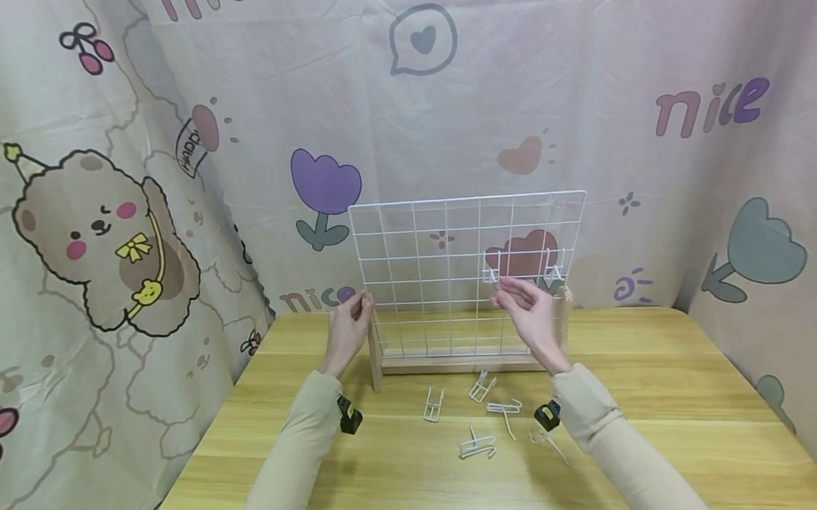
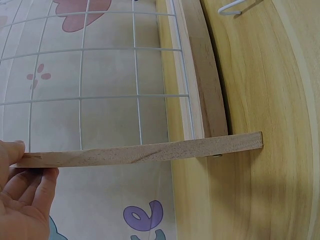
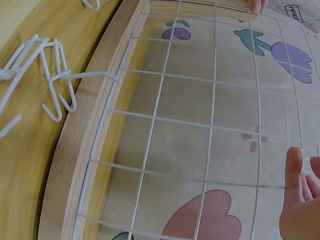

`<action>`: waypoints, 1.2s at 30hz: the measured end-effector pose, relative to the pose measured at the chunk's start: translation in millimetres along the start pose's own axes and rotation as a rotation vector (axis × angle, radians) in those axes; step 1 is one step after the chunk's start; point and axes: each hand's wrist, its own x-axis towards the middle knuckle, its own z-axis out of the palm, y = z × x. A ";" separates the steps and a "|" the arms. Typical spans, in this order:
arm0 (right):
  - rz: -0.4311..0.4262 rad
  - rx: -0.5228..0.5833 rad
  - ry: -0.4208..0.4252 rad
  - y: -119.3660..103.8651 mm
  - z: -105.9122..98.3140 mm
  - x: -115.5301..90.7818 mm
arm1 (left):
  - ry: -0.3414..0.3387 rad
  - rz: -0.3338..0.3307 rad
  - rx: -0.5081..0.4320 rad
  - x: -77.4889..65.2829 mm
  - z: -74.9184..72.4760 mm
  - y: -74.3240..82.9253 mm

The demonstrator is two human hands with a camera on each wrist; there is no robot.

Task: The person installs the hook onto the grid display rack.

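Observation:
A white wire grid panel (image 1: 447, 279) stands upright in a wooden base (image 1: 456, 364). My left hand (image 1: 349, 323) grips the top of the left wooden post (image 2: 135, 154), with the thumb on one side and the fingers on the other. Right of the middle of the grid, my right hand (image 1: 526, 310) pinches the front end of a white wire hook (image 1: 489, 271), which lies against the grid bars. Another white hook (image 1: 553, 270) hangs on the grid to its right. The right wrist view shows the fingers (image 3: 294, 172) near the bars, but the hook is out of that view.
Several loose white wire hooks (image 1: 505, 409) lie on the wooden table (image 1: 392, 479) in front of the base, between my forearms. One hook (image 1: 433, 405) lies apart toward the left. A printed curtain (image 1: 430, 131) hangs behind the table and along its sides.

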 end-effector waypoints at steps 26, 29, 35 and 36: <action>0.146 -0.195 -0.939 68.7 -131.4 -64.7 | -0.006 -0.005 0.007 -0.3 0.3 1.7; 0.148 -0.107 -1.003 76.4 -135.7 -68.2 | -0.004 -0.006 0.005 -0.4 0.3 2.2; 0.113 -0.015 -1.060 88.3 -138.2 -70.9 | 0.002 -0.006 0.013 -0.4 0.1 2.0; 0.109 -0.013 -1.058 89.8 -138.4 -71.1 | 0.004 -0.006 0.012 -0.4 0.0 2.0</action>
